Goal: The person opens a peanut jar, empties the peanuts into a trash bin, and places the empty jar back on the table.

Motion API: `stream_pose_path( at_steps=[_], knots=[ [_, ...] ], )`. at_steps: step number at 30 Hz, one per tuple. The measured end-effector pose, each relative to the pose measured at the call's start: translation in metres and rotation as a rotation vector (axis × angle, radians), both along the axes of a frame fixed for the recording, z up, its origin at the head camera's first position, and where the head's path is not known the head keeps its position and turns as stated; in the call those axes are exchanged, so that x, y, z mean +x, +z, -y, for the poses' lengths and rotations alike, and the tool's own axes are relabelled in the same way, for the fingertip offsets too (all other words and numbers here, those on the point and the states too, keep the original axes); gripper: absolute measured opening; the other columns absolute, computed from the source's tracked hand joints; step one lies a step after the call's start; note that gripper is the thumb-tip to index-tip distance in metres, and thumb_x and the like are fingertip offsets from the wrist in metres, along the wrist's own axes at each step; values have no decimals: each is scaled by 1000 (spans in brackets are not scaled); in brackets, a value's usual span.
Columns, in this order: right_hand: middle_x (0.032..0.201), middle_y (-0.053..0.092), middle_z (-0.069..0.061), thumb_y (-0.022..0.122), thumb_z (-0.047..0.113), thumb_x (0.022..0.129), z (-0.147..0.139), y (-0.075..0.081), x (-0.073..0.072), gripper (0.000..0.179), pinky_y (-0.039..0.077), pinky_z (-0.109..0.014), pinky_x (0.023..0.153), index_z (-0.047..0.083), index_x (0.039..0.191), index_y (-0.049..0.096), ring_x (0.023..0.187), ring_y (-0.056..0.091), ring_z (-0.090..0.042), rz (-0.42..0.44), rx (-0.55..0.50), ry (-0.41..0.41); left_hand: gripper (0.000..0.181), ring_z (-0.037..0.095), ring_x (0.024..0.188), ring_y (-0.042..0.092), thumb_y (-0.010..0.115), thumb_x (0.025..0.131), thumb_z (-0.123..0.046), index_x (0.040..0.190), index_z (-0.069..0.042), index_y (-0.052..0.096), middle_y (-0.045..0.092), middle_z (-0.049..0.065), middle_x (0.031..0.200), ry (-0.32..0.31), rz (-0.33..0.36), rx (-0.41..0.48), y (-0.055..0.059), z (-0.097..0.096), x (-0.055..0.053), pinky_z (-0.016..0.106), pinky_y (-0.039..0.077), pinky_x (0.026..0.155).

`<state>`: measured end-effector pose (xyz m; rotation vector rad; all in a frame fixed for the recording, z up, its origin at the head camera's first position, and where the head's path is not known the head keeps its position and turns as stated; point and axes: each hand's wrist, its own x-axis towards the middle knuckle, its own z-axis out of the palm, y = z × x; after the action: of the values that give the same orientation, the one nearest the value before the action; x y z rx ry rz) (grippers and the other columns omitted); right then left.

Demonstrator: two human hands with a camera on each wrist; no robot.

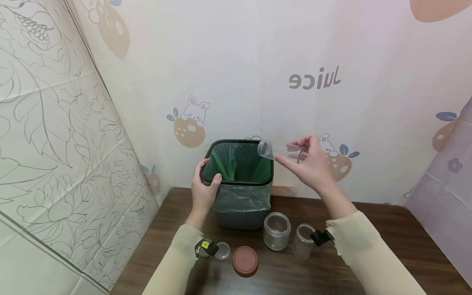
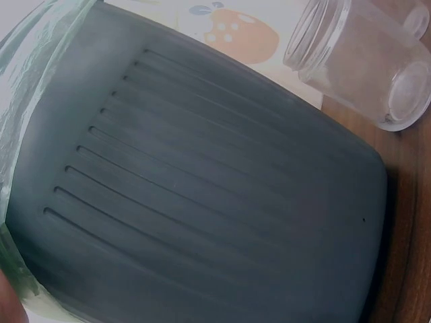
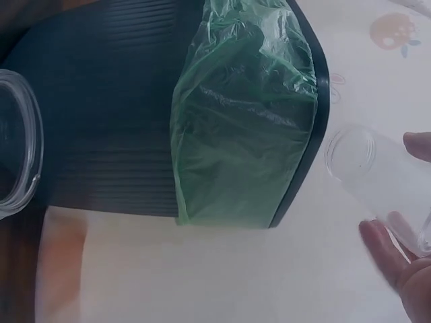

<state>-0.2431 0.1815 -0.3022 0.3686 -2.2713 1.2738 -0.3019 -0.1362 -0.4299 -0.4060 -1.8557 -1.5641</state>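
My left hand [image 1: 205, 189] grips the near left corner of a dark trash bin [image 1: 241, 220], its thumb over the black rim. A green bag [image 3: 246, 128] lines the bin and folds down over its outside. In my right hand [image 1: 313, 166], a clear plastic jar [image 1: 266, 149] is held between thumb and fingers. The jar lies nearly sideways, its threaded mouth pointing left at the bin's right rim. The right wrist view shows fingers [image 3: 384, 252] around the jar's base end. No lid is on this jar.
In front of the bin, a wide clear jar [image 1: 277, 231] and a narrower clear jar [image 1: 304, 241] stand uncovered on the brown wooden table [image 1: 354, 246]. A reddish-brown lid [image 1: 245, 261] and a small clear lid [image 1: 222, 251] lie nearby. Printed curtains [image 1: 228, 65] hang behind and beside the table.
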Motion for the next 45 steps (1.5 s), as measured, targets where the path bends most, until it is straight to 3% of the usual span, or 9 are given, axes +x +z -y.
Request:
stream_pose_path(
  at_steps=[3,6,14,22,26,33,37,42,45],
  knots=[
    [132,74,-11,92,30,91,-6,-3,9,66,59,-20,81,4,128,43,102,74,-22,-22,-19,-42,76,25,149,50,72,91,-50,153,-8,58,59,4,157,-4,6,-1,0,0,0,66,35,121],
    [135,74,-14,91,28,92,-13,-6,17,67,53,-14,72,3,132,43,99,67,-21,-27,-51,-69,77,25,150,49,72,91,-50,153,-7,58,59,4,157,-8,5,1,0,1,0,66,33,122],
    [138,66,-7,88,23,95,-31,-13,40,56,55,-13,88,16,127,43,119,66,-22,25,-226,-73,75,27,150,49,72,91,-48,153,-9,58,59,6,157,-12,-4,-1,0,0,1,68,34,121],
    [133,66,0,83,-3,93,-53,-34,55,53,58,-15,87,15,111,37,116,70,-9,47,-578,65,74,26,151,49,72,91,-50,153,-12,59,59,4,157,-8,6,-4,1,1,1,66,33,123],
    [132,62,0,78,-11,94,-64,-48,61,52,58,-15,88,14,110,36,121,65,-10,53,-645,87,72,31,151,49,73,91,-43,153,-9,60,59,10,157,-12,-4,6,6,-1,7,68,31,123],
    [134,57,-2,72,-8,100,-78,-69,70,41,60,-19,87,12,134,59,117,64,-10,71,-685,93,73,30,151,49,73,90,-43,153,-10,59,59,9,158,-8,2,5,1,0,2,68,31,122],
    [127,69,7,69,4,106,-87,-78,75,31,59,-16,86,16,135,68,105,72,-4,109,-652,61,74,39,151,47,72,90,-35,154,-2,57,56,19,158,-13,2,23,3,-2,4,72,28,122],
    [106,79,8,68,11,108,-94,-86,78,20,54,-12,88,15,127,74,98,73,-3,130,-662,16,72,46,151,45,71,91,-28,151,8,55,55,28,156,-28,9,32,23,-7,23,74,26,122],
    [107,79,8,65,11,110,-97,-91,81,20,54,-12,90,16,128,73,98,74,-4,130,-692,36,71,45,150,47,71,90,-28,149,10,56,56,28,155,-40,11,35,33,-8,33,74,27,122]
  ],
)
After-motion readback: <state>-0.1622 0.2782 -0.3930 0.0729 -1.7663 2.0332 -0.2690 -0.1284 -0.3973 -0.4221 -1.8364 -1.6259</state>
